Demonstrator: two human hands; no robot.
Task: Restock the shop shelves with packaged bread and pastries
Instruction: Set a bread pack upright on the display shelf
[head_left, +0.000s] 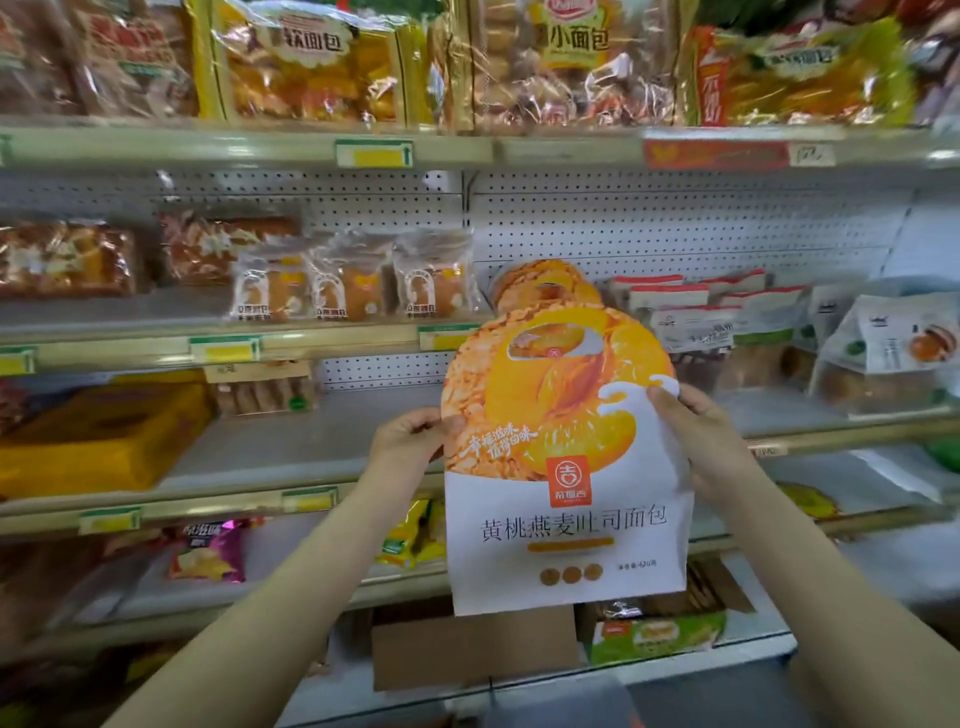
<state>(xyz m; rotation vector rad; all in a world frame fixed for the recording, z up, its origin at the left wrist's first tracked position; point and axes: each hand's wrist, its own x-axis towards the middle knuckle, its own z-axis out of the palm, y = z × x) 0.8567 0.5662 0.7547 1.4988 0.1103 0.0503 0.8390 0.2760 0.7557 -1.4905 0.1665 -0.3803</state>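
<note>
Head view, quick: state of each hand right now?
Left hand: pinches the left edge of the peach oat toast package.
Right hand: grips that package's right edge.

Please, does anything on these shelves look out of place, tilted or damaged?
Nothing looks spilled or torn. Only the white packs with red top edges, on the shelf right of the white-and-orange paper bread bag that the left hand and right hand hold, lean unevenly instead of standing straight.
</note>
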